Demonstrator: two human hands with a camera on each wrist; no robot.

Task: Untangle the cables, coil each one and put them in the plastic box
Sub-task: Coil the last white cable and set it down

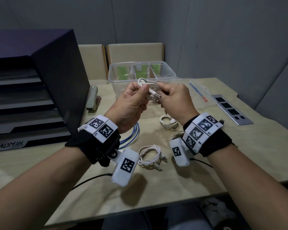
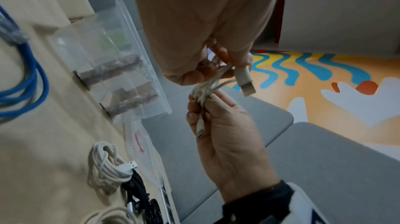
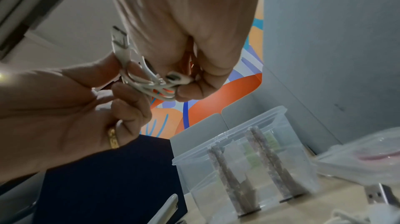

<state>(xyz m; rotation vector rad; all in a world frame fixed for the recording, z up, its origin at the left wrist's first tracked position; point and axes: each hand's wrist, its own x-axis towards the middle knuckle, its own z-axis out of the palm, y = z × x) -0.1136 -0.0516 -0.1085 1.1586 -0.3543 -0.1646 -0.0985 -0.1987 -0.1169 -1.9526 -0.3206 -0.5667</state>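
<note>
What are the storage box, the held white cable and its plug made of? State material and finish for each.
Storage box: clear, glossy plastic; the dividers and table show through its walls.
White cable: a matte white jacket, likely rubbery plastic, since it bends into tight loops between left hand and right hand.
Plug: white plastic body with a shiny, apparently metal tip.

On the tabletop [image 1: 206,156], the plastic box [image 1: 171,74] is standing at the far edge, its lid [image 1: 204,95] lying just to its right and a stapler [image 1: 92,98] to its left. A file tray [image 1: 32,90] is sitting at the far left. Both hands are holding a coiled cable [image 1: 150,88] above the tabletop, in front of the box. Nearer, three more coils are lying: one [image 1: 128,135] partly hidden under the left wrist, one [image 1: 169,122] in the middle, one [image 1: 150,157] nearest. A fourth may be lying under the right wrist.
</note>
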